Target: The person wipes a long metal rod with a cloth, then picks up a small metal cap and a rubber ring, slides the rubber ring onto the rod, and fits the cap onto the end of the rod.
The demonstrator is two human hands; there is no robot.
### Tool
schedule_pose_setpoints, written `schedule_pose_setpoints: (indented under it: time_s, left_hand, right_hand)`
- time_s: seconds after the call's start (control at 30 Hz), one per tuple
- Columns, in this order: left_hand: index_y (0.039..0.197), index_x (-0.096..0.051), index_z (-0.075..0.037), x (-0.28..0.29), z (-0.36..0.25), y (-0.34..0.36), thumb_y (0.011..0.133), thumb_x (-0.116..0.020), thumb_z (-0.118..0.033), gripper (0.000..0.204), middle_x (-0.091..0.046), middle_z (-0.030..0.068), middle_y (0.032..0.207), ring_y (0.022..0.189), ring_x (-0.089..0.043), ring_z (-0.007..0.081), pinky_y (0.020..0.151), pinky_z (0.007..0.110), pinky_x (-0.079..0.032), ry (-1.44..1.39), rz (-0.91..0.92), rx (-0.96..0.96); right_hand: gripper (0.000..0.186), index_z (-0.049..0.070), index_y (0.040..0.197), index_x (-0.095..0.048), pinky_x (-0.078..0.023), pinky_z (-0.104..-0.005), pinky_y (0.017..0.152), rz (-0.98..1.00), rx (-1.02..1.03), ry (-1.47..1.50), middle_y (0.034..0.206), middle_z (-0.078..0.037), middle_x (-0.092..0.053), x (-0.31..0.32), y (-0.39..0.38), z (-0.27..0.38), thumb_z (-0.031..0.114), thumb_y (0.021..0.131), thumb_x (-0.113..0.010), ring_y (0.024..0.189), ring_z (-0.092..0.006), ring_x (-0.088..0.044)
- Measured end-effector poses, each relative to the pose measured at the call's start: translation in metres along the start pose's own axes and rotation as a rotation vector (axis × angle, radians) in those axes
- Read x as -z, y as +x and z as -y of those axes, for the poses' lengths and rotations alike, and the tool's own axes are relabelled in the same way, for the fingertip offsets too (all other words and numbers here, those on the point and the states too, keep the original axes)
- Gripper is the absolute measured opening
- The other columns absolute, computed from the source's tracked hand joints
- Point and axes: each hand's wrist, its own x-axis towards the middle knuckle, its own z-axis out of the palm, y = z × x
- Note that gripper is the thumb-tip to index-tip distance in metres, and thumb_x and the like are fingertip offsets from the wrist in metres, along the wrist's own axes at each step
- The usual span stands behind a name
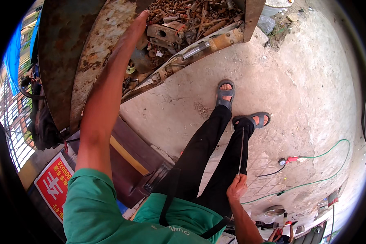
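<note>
My left arm stretches up and forward over a rusty metal drawer (223, 40). My left hand (143, 18) is at the left edge of a heap of rusty bolts and nuts (191, 20) inside it; its fingers are mostly hidden, so what they touch does not show. Close to that hand lies a rusty bracket with a round hole (162, 32). Low by my right leg, my right hand (237, 188) is closed around the end of a long thin metal rod (242, 150), which points away toward my foot.
A rusty sheet-metal panel (97, 44) stands left of the drawer. Beside my legs is a dark maroon seat or box (130, 162). On the concrete floor (297, 101) lie a green hose (329, 175) with a red-handled gauge (288, 160) and a round metal dish (275, 210). Another person's arms (277, 235) appear at the lower right.
</note>
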Motion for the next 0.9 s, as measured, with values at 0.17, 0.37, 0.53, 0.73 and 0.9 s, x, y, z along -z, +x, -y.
schedule_pose_setpoints:
  time_s: [0.17,0.37,0.53,0.73,0.9]
  left_hand:
    - [0.128,-0.057,-0.027,-0.006,0.014,0.013,0.096,-0.053,-0.043,0.036,-0.058,0.0074,0.124,0.105,-0.061,0.0247,0.086,0.042,-0.051,0.107,0.214,-0.116]
    - [0.114,-0.067,-0.020,0.003,-0.009,-0.026,0.095,-0.059,-0.037,0.027,-0.059,0.0048,0.108,0.088,-0.061,0.0223,0.080,0.044,-0.052,0.106,0.092,-0.366]
    - [0.116,-0.067,-0.014,0.004,-0.008,-0.014,0.093,-0.062,-0.032,0.030,-0.058,0.0076,0.113,0.097,-0.061,0.0242,0.085,0.042,-0.052,0.052,0.000,-0.425]
    - [0.148,-0.037,-0.008,-0.015,-0.123,0.014,0.096,-0.052,-0.048,0.067,-0.032,0.0201,0.151,0.136,-0.038,0.0351,0.112,0.046,-0.031,0.024,0.201,-0.319]
    - [0.137,-0.051,-0.010,-0.057,-0.156,0.043,0.091,-0.057,-0.049,0.061,-0.035,0.0203,0.149,0.135,-0.036,0.0394,0.111,0.049,-0.030,0.063,0.058,-0.286]
  right_hand:
    - [0.016,0.004,0.095,-0.056,-0.045,-0.0502,0.061,0.006,0.013,-0.012,0.078,-0.020,-0.061,-0.001,0.000,-0.002,0.019,0.094,-0.051,0.070,-0.0427,-0.060]
    - [0.015,0.004,0.094,-0.056,-0.044,-0.0502,0.060,0.000,-0.023,0.020,0.078,-0.020,-0.061,-0.001,0.000,0.000,0.018,0.094,-0.050,0.070,-0.0428,-0.060]
    - [0.015,0.004,0.092,-0.056,-0.044,-0.0503,0.059,0.008,-0.021,0.007,0.076,-0.020,-0.061,0.000,0.001,0.004,0.018,0.093,-0.051,0.069,-0.0431,-0.060]
    - [0.015,0.004,0.091,-0.056,-0.043,-0.0503,0.058,0.002,-0.045,0.019,0.074,-0.019,-0.061,-0.002,-0.001,-0.001,0.018,0.093,-0.052,0.067,-0.0420,-0.060]
    - [0.016,0.003,0.092,-0.055,-0.042,-0.0507,0.060,0.017,-0.021,0.013,0.073,-0.020,-0.059,-0.003,0.003,0.003,0.017,0.095,-0.050,0.067,-0.0422,-0.058]
